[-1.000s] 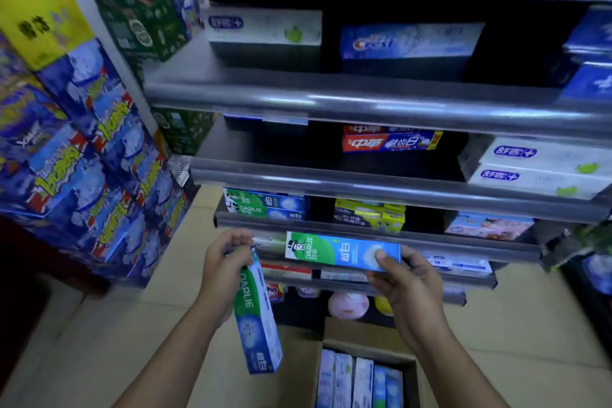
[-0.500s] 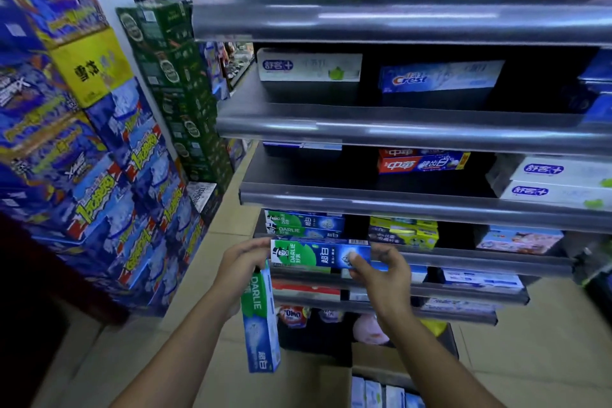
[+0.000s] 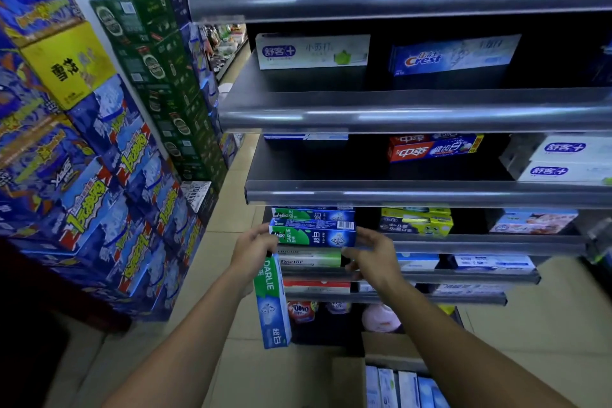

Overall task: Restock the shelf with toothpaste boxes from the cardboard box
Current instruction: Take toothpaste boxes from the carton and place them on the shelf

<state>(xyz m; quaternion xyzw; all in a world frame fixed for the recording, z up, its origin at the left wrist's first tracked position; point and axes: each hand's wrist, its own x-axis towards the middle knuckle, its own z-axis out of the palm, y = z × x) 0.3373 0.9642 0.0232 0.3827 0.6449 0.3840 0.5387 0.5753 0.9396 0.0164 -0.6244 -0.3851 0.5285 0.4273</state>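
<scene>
My left hand [image 3: 253, 250] grips a green-and-blue Darlie toothpaste box [image 3: 272, 305] that hangs upright below it. A second Darlie box [image 3: 314, 237] lies flat at the front of the third shelf [image 3: 480, 242], in front of a stack of the same boxes [image 3: 313, 216]. My right hand [image 3: 372, 258] holds its right end with fingers and thumb; my left fingertips touch its left end. The cardboard box [image 3: 347, 381] stands on the floor at the bottom, with several toothpaste boxes [image 3: 404, 387] upright inside.
Metal shelves above carry white, Crest [image 3: 453, 55] and red toothpaste boxes [image 3: 433, 147]; yellow boxes [image 3: 415, 220] sit to the right on the same shelf. Stacked blue, yellow and green drink cartons [image 3: 99, 149] fill the left. Tiled floor runs between them.
My right hand has carried the flat Darlie box up and forward to the third shelf, against the stack. My left hand rose to its left end. The view moved closer.
</scene>
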